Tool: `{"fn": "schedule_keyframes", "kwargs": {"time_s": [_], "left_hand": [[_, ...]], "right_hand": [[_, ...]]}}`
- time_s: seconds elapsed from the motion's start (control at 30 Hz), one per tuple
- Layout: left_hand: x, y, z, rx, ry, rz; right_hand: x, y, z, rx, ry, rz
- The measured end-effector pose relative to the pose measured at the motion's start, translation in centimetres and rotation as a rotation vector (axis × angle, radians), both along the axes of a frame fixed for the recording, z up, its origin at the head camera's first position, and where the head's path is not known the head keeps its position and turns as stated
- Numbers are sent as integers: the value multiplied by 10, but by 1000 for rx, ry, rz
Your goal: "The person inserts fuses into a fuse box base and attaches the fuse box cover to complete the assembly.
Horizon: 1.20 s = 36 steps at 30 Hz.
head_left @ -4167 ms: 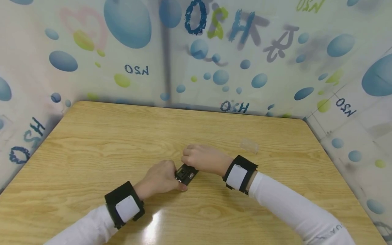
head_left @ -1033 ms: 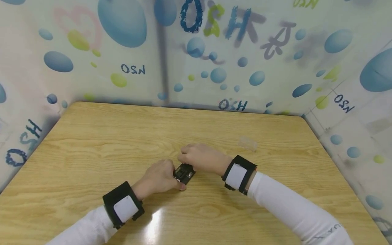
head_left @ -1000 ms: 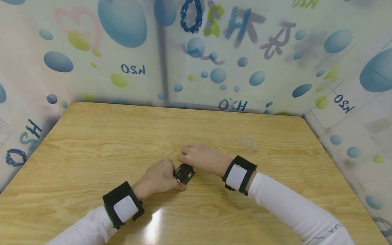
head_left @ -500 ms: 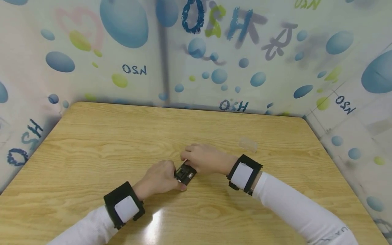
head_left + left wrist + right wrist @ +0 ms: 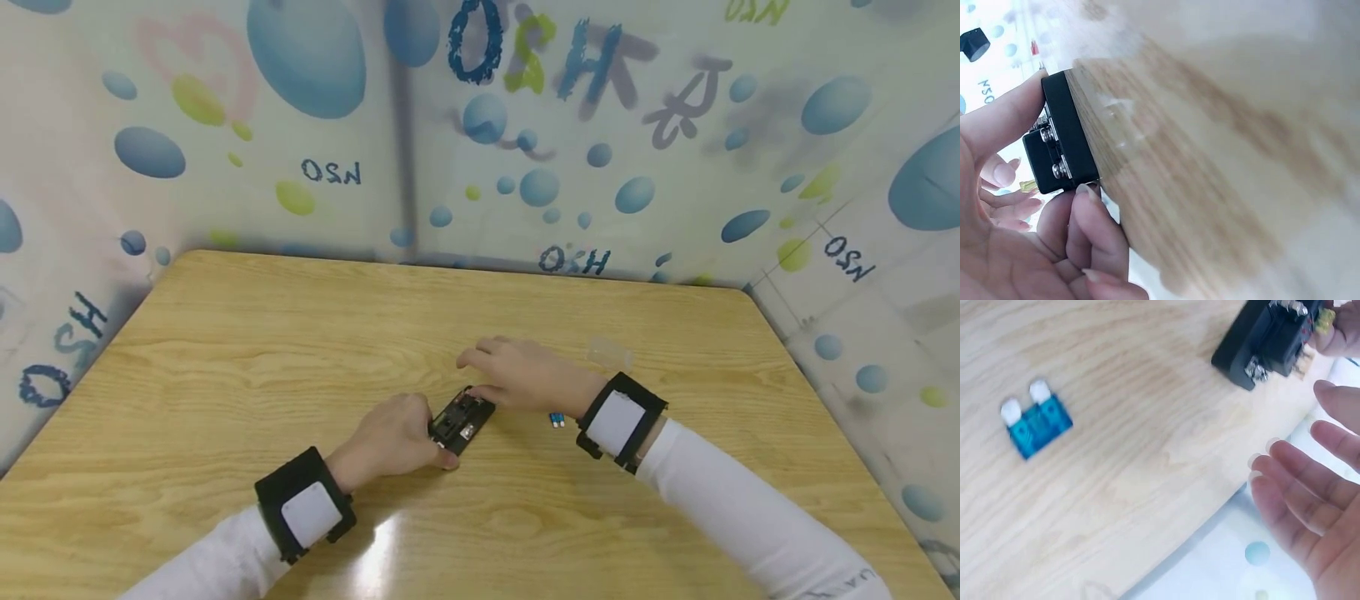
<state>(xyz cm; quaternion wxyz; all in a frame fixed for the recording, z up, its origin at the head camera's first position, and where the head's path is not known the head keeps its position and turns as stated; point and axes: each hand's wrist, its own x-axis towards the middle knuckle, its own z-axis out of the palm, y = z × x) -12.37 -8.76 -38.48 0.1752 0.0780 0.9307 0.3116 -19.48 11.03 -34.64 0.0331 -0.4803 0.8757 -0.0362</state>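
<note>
- Patterned walls (image 5: 360, 221) rise past the counter's (image 5: 270, 350) far edge.
- Well short of it, my left hand (image 5: 392, 435) pinches the black block (image 5: 459, 422); steadying this seems the step.
- My right hand (image 5: 531, 375), fingers loose, holds nothing beside it.
- Toward the right edge lies the blue fuse (image 5: 557, 420); taking it would call for a fine pinch.

Blk. block (image 5: 464, 423): one end hidden by L hand (image 5: 393, 435), head view. R wrist view: block cut off at top, R hand (image 5: 1329, 534) at R edge; blue fuse (image 5: 1039, 430) sl. blurred.
</note>
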Motion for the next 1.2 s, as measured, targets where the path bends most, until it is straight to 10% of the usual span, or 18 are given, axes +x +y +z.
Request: {"fn": "schedule_keyframes", "kwargs": {"time_s": [1.2], "left_hand": [[1, 1, 1, -26, 6, -19]], "right_hand": [[-23, 76, 7, 51, -164, -271]]}}
